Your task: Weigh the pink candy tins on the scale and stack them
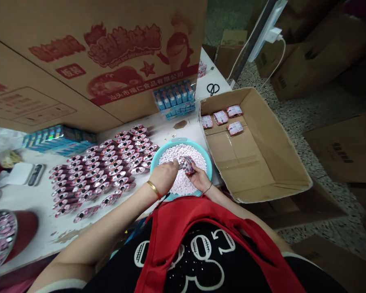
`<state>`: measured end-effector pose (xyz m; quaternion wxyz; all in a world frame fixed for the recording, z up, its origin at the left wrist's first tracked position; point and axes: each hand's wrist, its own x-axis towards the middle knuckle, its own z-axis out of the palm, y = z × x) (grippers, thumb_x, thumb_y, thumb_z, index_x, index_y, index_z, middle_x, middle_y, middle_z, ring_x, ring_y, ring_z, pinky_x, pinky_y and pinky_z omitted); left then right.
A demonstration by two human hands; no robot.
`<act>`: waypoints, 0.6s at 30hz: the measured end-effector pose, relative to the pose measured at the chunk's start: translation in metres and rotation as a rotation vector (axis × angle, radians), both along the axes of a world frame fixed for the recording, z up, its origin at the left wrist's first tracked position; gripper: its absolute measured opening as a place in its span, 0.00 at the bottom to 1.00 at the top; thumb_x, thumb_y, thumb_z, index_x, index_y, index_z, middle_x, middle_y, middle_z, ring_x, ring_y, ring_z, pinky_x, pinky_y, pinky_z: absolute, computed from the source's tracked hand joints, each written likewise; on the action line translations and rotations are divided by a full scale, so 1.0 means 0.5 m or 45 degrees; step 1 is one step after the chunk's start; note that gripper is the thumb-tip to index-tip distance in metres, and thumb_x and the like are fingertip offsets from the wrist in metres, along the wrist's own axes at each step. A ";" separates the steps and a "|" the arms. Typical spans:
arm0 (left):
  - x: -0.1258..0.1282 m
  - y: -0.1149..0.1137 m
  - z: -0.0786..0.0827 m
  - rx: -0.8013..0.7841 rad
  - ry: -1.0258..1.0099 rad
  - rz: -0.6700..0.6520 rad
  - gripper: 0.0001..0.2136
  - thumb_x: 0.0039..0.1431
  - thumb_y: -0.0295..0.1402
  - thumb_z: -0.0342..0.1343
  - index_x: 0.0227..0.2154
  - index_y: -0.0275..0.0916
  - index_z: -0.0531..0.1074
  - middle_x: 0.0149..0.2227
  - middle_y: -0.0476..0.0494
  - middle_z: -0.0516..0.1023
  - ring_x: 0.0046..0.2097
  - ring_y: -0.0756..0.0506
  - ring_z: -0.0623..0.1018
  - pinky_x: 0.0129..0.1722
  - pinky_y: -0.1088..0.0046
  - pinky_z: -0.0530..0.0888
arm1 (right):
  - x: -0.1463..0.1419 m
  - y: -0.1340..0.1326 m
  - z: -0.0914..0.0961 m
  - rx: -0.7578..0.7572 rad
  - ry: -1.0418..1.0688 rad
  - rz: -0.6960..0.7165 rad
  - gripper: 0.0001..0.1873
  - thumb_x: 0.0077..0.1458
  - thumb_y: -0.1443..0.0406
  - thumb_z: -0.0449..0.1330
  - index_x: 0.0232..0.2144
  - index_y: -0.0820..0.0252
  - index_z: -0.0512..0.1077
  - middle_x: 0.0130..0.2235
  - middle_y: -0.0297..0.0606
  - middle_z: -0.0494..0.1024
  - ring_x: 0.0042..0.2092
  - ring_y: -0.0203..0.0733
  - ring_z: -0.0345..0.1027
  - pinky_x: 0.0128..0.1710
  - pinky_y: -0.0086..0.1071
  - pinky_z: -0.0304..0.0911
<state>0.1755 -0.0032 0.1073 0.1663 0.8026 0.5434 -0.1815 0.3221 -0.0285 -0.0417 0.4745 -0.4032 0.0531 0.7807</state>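
Observation:
A teal basin (158,156) full of small pink-white candies (183,152) sits at the table's near edge. Over it, my right hand (199,178) grips a small patterned pink packet (187,163). My left hand (164,176), with a gold bangle on the wrist, pinches at the packet's top, fingers closed. To the left of the basin lie several rows of filled packets (110,162) on the white table (39,199).
An open cardboard box (262,162) with three packed bundles stands right of the basin. A big printed carton (94,57) looms behind. Blue boxes (175,99), scissors (212,88), a scale (27,173) and a red bowl of packets (6,238) lie around.

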 end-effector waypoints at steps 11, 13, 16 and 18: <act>-0.051 -0.013 -0.103 0.235 -0.653 0.679 0.20 0.51 0.53 0.54 0.26 0.38 0.63 0.20 0.52 0.62 0.23 0.52 0.62 0.24 0.75 0.57 | -0.039 -0.009 0.030 0.128 0.146 0.196 0.07 0.50 0.66 0.63 0.35 0.58 0.73 0.34 0.34 0.78 0.33 0.35 0.71 0.35 0.28 0.70; -0.049 -0.032 -0.132 0.262 -0.737 0.816 0.19 0.50 0.51 0.55 0.27 0.38 0.63 0.21 0.53 0.62 0.24 0.52 0.62 0.24 0.75 0.57 | -0.059 -0.020 0.043 0.227 0.177 0.345 0.11 0.50 0.65 0.64 0.39 0.58 0.72 0.36 0.34 0.78 0.35 0.34 0.72 0.36 0.28 0.70; -0.088 -0.059 -0.139 0.269 -0.743 0.868 0.16 0.52 0.48 0.53 0.29 0.38 0.63 0.23 0.52 0.65 0.25 0.52 0.63 0.26 0.75 0.59 | -0.080 -0.032 0.067 0.402 0.009 0.638 0.20 0.49 0.62 0.65 0.45 0.57 0.70 0.36 0.35 0.78 0.34 0.36 0.73 0.31 0.29 0.70; -0.144 -0.074 -0.127 0.286 -0.676 0.829 0.16 0.54 0.48 0.51 0.31 0.38 0.65 0.26 0.50 0.67 0.27 0.51 0.65 0.28 0.75 0.61 | -0.077 -0.023 0.081 0.507 -0.274 0.721 0.24 0.46 0.62 0.67 0.47 0.57 0.70 0.36 0.36 0.78 0.31 0.37 0.72 0.27 0.29 0.68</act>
